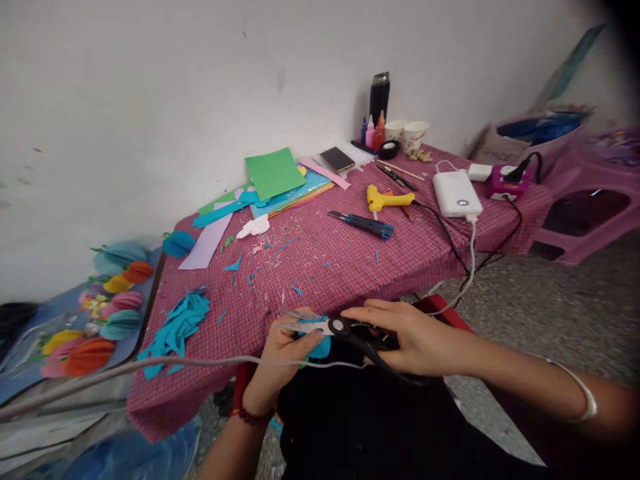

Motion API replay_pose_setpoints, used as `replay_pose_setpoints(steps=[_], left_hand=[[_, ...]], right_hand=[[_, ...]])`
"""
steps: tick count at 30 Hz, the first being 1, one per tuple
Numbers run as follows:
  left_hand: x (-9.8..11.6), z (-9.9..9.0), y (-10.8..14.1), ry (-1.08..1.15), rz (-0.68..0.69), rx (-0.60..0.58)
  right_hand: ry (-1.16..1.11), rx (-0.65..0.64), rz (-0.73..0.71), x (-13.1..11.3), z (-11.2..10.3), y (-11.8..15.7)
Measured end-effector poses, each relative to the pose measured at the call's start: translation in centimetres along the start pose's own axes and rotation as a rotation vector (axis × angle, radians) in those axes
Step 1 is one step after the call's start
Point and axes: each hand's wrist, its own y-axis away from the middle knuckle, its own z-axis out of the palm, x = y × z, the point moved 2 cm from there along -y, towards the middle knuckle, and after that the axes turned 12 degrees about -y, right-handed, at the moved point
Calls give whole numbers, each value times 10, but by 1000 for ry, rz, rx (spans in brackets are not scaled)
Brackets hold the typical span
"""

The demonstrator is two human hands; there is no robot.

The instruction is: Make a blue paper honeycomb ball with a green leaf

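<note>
My right hand [400, 337] grips the black handles of a pair of scissors [345, 327], whose blades point left and stand apart. Between the blades and my left hand [285, 350] shows a piece of blue paper [320, 345]. My left hand is closed on that paper, with its thumb beside the lower blade. A bit of green peeks out below the blue paper. Both hands are just off the table's front edge, above my lap. A heap of cut blue paper strips [177, 327] lies on the table to the left.
On the checked tablecloth [300, 273] lie paper scraps, a utility knife [363, 224], a yellow glue gun [387, 200], a white power bank [456, 193] and green paper [275, 172]. A cable [200, 362] crosses in front of me. Paper ornaments [90, 353] sit at left.
</note>
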Motion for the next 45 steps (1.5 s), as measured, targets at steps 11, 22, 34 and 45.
replay_pose_setpoints(steps=[11, 22, 34, 45], left_hand=[[5, 1, -3, -23, -16, -104], [8, 11, -2, -47, -43, -107], [3, 7, -1, 7, -297, -262], [21, -2, 4, -30, -244, -211]], right_hand=[[36, -41, 11, -3, -7, 3], [150, -38, 32, 1, -5, 7], [-195, -75, 33, 12, -7, -1], [-262, -184, 149, 17, -20, 2]])
